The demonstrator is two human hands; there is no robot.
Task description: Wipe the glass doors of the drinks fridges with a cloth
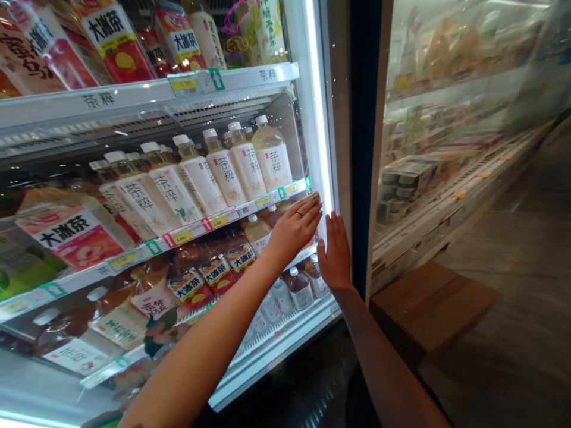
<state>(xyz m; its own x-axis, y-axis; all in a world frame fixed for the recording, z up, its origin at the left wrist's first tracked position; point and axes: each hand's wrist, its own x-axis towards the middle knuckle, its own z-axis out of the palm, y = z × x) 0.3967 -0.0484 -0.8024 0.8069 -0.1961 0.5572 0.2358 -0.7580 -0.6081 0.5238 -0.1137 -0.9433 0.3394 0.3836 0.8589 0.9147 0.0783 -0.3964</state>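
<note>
My left hand (298,226) reaches forward with its fingers stretched out, a ring on one of them. It is in front of the right end of the price-tag rail (243,211), and nothing shows in its grip. Just to its right, my right hand (335,252) is held up with straight fingers and the thumb apart, by the lit edge frame (319,107) of a drinks cooler. Whether either hand touches the glass or the frame, I cannot tell. Behind them stand white-capped tea bottles (273,156) with white labels. Smaller bottles (300,291) sit on the lowest shelf.
Red-labelled drinks (113,44) fill the upper shelf (134,89). A large pink-labelled bottle (74,232) lies tilted at the left. On the right is a second chilled case (428,160) with packaged goods, blurred. A cardboard box (435,306) stands on the floor below it.
</note>
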